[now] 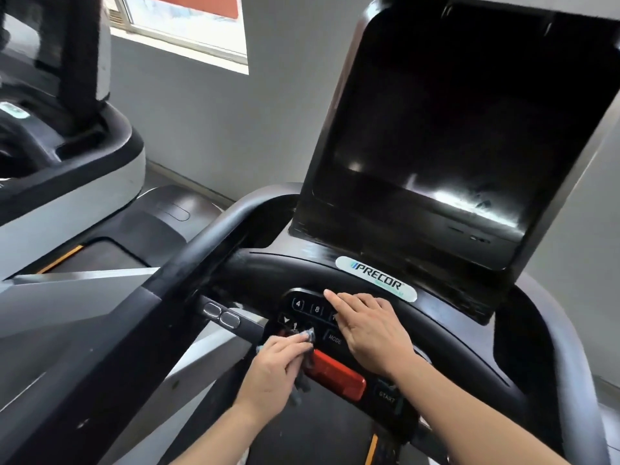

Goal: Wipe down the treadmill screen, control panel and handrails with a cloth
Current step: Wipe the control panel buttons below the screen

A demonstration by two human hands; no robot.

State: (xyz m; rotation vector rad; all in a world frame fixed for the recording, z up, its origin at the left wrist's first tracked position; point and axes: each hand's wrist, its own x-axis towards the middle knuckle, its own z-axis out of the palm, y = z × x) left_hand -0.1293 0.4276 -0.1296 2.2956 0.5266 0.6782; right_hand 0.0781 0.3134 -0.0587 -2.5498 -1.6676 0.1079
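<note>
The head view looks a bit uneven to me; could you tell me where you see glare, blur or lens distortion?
Head view: bright glare streaks across the lower part of the dark screen; wide-angle bending curves the handrail and the window frame at the edges; the neighbouring machine at upper left is softly blurred; the left hand gripping the cloth is fairly sharp.

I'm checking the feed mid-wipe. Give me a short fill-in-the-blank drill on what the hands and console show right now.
1. The cloth is held by the ____ hand.
2. The right hand rests with straight fingers on the control ____.
3. The large stop bar below the MODE button is coloured ____.
4. The screen above the PRECOR label is switched ____.

Missing words: left; panel; red; off
</note>
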